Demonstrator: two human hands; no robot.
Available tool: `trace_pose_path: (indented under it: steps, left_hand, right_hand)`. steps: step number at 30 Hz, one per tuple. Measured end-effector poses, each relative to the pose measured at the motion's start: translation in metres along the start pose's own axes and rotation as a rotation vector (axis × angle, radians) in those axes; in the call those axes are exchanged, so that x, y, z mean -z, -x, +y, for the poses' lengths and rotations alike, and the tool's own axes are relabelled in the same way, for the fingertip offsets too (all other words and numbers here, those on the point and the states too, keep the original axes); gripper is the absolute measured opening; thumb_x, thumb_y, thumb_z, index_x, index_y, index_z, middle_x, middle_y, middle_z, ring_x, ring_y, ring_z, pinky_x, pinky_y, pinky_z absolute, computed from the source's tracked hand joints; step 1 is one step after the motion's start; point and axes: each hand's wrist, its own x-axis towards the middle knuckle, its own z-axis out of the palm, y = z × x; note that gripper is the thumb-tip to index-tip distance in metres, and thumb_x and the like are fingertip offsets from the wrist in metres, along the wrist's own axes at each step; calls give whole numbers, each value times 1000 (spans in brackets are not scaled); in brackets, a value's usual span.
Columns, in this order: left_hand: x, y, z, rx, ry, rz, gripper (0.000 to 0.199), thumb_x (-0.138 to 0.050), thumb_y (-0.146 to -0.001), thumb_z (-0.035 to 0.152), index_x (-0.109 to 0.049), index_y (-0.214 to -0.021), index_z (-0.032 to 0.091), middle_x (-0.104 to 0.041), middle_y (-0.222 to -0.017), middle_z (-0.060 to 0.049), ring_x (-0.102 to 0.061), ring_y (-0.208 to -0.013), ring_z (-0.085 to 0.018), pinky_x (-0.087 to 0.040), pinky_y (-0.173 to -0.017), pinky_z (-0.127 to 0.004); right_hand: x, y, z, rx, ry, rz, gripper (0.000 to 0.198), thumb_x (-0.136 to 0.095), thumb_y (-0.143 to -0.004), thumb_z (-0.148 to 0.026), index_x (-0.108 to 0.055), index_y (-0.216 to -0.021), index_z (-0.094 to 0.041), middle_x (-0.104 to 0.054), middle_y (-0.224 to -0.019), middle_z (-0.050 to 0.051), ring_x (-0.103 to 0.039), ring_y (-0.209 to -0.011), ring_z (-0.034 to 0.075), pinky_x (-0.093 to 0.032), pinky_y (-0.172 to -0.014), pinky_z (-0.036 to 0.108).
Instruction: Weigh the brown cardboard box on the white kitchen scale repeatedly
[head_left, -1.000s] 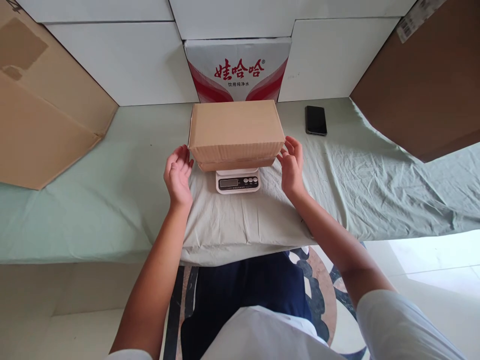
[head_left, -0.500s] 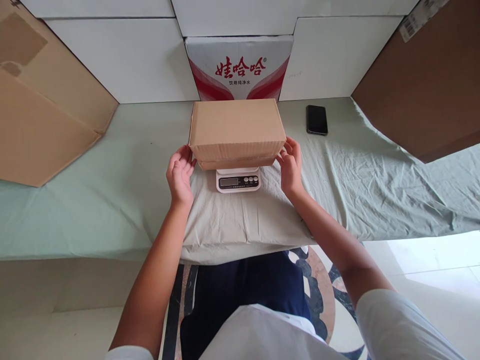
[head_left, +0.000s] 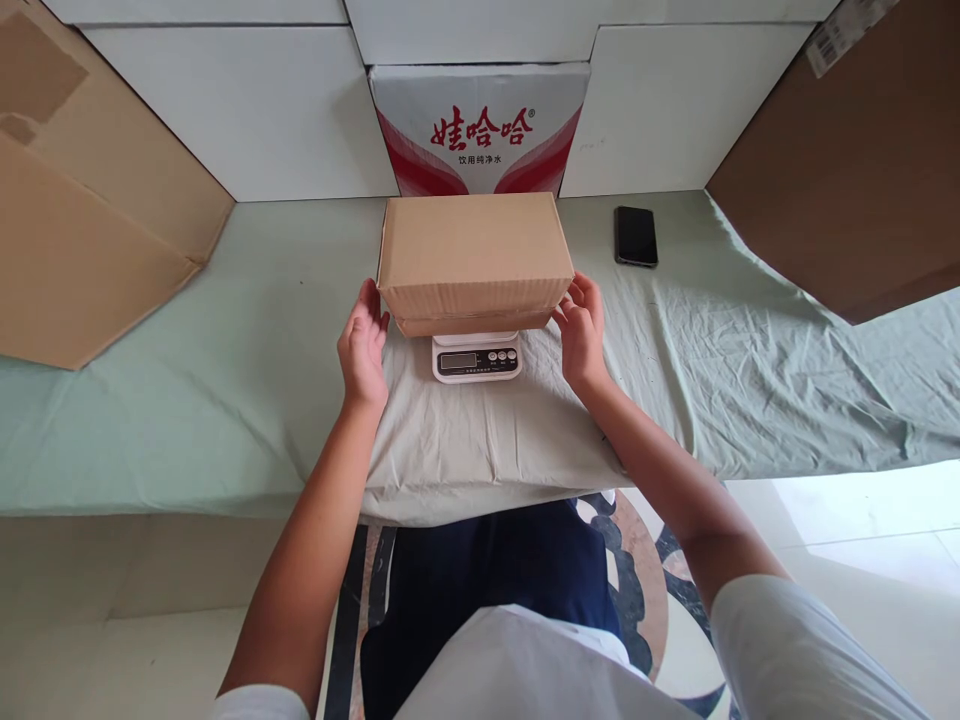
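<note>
A closed brown cardboard box [head_left: 476, 240] rests over a small white digital scale [head_left: 478, 372]. The box hides the scale's weighing top; its front panel, with a display and buttons, shows below. My left hand [head_left: 364, 350] is at the box's left front corner, fingers stretched out along that side and palm turned inward. Whether its fingertips touch the cardboard I cannot tell. At the right front corner, my right hand [head_left: 583, 330] has its fingers bent against the box, some of them hidden by its side.
A black phone [head_left: 635, 237] lies on the green cloth [head_left: 255, 330] to the right. Large cardboard panels flank the surface at left [head_left: 97, 230] and right [head_left: 847, 190]. Behind the box stands a white and red printed carton [head_left: 480, 125] against white boards.
My left hand's fingers have straightened and loosened at the box's left side. My right hand and the box stay in place; the view has tilted very slightly.
</note>
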Motion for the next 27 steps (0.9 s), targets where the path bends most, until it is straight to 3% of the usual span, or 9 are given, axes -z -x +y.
trace_pose_path:
  steps: [10,22,27]
  left_hand:
    - [1,0,-4,-35,-19,-31,89,-63,-102,91,-67,-171,35,-49,-192,-8,-36,-185,-35,-37,-149,-51]
    - [-6,3,3,-29,11,-92,93,-65,-101,92,-65,-171,31,-55,-187,-13,-39,-183,-40,-32,-151,-57]
    - [-8,3,5,-3,17,-65,92,-68,-97,94,-72,-163,31,-61,-182,-14,-43,-181,-41,-34,-150,-58]
  right_hand:
    - [-9,4,-12,-35,-22,-1,59,-76,-90,-71,-62,-138,-40,-67,-161,4,-62,-158,36,-53,-134,69]
    - [-10,5,-15,-50,-27,-21,59,-76,-90,-69,-61,-136,-37,-70,-161,5,-62,-158,36,-55,-133,68]
    - [-10,5,-15,-48,-4,-44,58,-74,-90,-72,-61,-136,-39,-71,-159,4,-63,-156,35,-59,-128,65]
